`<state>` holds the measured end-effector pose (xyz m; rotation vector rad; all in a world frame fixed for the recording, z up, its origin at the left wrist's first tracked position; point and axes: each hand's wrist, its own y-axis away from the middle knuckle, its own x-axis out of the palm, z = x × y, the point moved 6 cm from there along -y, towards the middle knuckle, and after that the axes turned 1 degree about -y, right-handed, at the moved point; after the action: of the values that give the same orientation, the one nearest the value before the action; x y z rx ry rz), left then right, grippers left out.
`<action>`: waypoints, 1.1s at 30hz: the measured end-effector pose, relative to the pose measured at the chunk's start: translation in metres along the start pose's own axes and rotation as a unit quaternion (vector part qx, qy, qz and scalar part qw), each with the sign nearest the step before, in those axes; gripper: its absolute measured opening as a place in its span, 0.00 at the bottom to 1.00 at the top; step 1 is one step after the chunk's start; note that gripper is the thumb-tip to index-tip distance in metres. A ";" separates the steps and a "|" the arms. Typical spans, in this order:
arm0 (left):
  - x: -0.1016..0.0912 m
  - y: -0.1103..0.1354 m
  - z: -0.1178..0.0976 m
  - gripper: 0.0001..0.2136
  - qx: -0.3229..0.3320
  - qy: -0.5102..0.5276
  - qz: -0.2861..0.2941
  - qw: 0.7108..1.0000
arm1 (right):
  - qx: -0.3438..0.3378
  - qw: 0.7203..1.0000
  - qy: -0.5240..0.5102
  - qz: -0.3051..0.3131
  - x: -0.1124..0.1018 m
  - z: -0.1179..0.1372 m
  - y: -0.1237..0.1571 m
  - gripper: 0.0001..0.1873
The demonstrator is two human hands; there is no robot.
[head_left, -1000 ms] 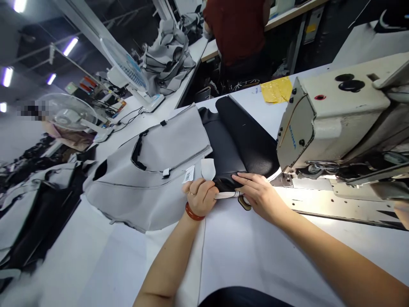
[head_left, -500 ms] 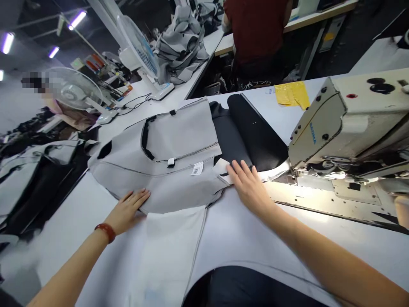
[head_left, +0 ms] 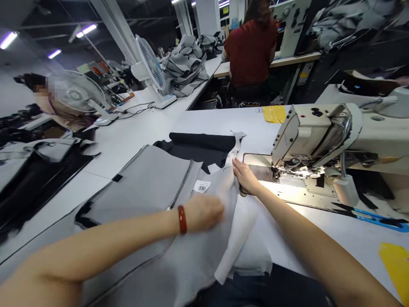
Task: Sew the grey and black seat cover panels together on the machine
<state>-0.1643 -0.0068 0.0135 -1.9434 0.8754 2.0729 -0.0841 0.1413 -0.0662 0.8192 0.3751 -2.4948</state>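
A large sewn piece of grey fabric [head_left: 143,183] lies across the table, with a white barcode label [head_left: 202,186] and dark seams on it. A black section [head_left: 201,147] of it lies at the far side. My right hand [head_left: 246,177] is closed on the piece's right edge, left of the sewing machine's needle area. My left hand [head_left: 204,212] is over the grey fabric below the label, smeared by motion; its fingers cannot be made out. White cloth [head_left: 238,234] hangs from the near right edge, folded.
The sewing machine [head_left: 319,136] stands at the right, lamp lit over its plate. Blue-handled scissors [head_left: 380,219] and a yellow piece [head_left: 396,264] lie at the right. Fans [head_left: 148,68] stand at the back left. Dark and grey pieces [head_left: 38,170] are piled left. Two people sit beyond.
The grey piece has turned and come nearer, drawn away from the machine. My left hand has moved right across it; my right hand has shifted slightly along its edge. The view has also shifted.
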 end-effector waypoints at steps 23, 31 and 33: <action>-0.032 -0.093 0.066 0.44 -0.019 0.771 -0.220 0.598 | 0.141 0.665 -0.734 0.010 -0.001 0.023 0.086 0.23; -0.064 -0.079 0.079 0.21 -0.032 0.416 -0.195 0.888 | 0.145 0.687 -0.712 -0.017 -0.012 0.027 0.093 0.24; -0.065 -0.076 0.084 0.14 -0.075 0.232 -0.213 0.946 | 0.155 0.699 -0.697 -0.035 -0.013 0.024 0.096 0.25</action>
<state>-0.1889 0.1160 0.0515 -2.4847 0.3122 1.4989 -0.0359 0.0555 -0.0492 -1.1101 -0.5740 -2.4677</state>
